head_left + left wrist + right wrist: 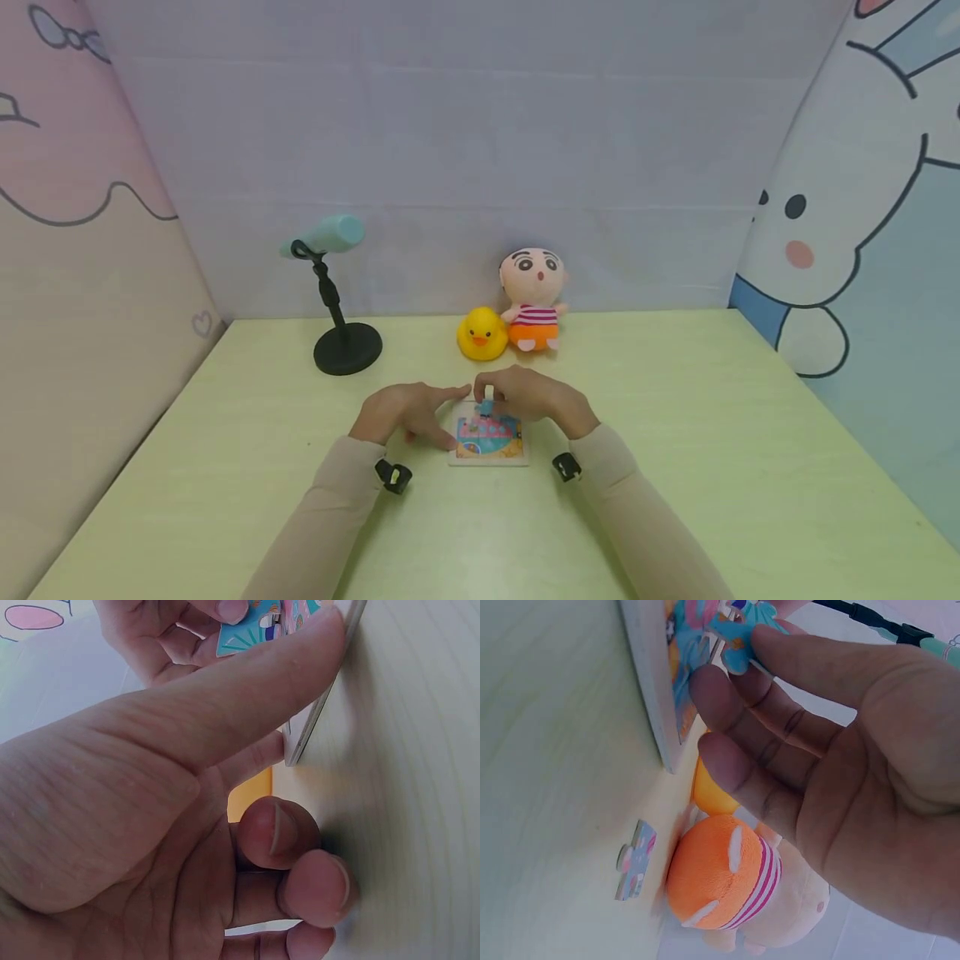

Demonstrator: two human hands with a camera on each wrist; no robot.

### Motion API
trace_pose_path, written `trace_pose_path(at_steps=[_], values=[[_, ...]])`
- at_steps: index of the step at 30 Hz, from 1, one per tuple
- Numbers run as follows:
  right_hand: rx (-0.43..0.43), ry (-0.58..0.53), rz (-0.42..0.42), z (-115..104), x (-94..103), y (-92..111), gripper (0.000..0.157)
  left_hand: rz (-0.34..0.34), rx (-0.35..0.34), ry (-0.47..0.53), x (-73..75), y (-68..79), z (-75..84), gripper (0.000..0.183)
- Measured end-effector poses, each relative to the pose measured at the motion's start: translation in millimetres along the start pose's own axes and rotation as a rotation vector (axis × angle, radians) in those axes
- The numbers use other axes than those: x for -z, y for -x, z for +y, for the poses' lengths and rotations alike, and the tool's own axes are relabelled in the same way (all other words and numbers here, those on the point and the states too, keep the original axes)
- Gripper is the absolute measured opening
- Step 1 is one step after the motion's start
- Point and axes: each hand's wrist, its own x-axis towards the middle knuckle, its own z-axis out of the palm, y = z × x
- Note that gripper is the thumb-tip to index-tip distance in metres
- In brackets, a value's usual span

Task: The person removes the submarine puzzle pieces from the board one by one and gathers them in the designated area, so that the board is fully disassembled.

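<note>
With the board as the dial's centre and 12 pointing away from the person, a mint-green cylinder (pixel 333 233) on a black stand with a round base (pixel 347 350) is at 10 o'clock on the pale yellow-green surface (pixel 210 483). The left hand (pixel 408 412), in a beige sleeve (pixel 318 508), lies at 9 o'clock, thumb and index finger spread wide against the board, its other fingers bent and holding nothing. The square, pale-rimmed picture puzzle board (pixel 487 463), printed in pink, blue and sandy yellow, lies flat between the hands. A small, flat blue puzzle piece (pixel 484 408) is tilted at the board's 12 o'clock edge; whether it touches the board I cannot tell. At 12 o'clock beyond sits a yellow toy duck (pixel 482 337). The right hand (pixel 525 393), at 1 o'clock, pinches the blue piece between thumb and fingers. A plush doll (pixel 534 308) in striped top and orange shorts sits past it at 1 o'clock, and the right wrist view shows a loose multicoloured puzzle piece (pixel 637 859) near the doll
</note>
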Motion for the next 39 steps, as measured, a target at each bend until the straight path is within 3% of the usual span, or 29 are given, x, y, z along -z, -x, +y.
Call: trace_pose_path(at_steps=[11,19,28,39], values=[[-0.014,0.009,0.005,1,7.0,5,0.018,-0.009,-0.002,0.015,-0.8,-0.9,0.7,0.092],[-0.054,-0.035,-0.046,6,13.9,10,0.017,-0.01,0.006,0.02,-1.6,-1.2,1.0,0.093],[-0.094,-0.092,-0.019,17,21.3,18,0.018,-0.007,0.0,0.029,-1.2,-1.3,1.6,0.094],[-0.082,-0.162,-0.021,30,33.3,33,0.014,0.001,-0.007,0.025,-3.4,-5.9,-2.1,0.095]])
